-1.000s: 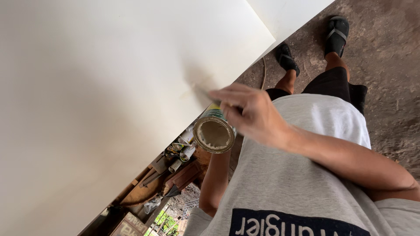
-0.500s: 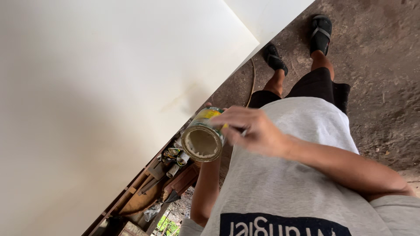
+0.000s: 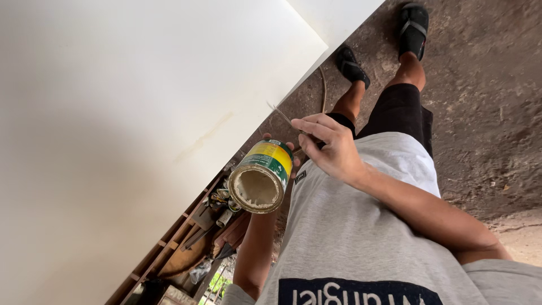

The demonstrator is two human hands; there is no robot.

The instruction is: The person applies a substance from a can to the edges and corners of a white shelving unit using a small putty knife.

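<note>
My left hand (image 3: pixel 294 161) is wrapped around a small round can (image 3: pixel 265 169) with a yellow and green label, mostly hidden behind it. The can is tilted so its open mouth faces me, and pale paste coats the inside. My right hand (image 3: pixel 330 147) pinches a thin flat-bladed tool (image 3: pixel 281 115) just above the can, its tip held off the edge of a large white board (image 3: pixel 141 113). A faint yellowish smear (image 3: pixel 203 138) runs across the board near that edge.
Under the board's edge is a wooden frame with tools and cans (image 3: pixel 217 212). A rough dirt and concrete floor (image 3: pixel 485 113) lies to the right. My sandalled feet (image 3: pixel 353 65) stand close to the board, with a thin hose (image 3: pixel 323 90) beside them.
My right hand has drawn the tool off the board's surface and back over the can. The can has turned so that its label shows.
</note>
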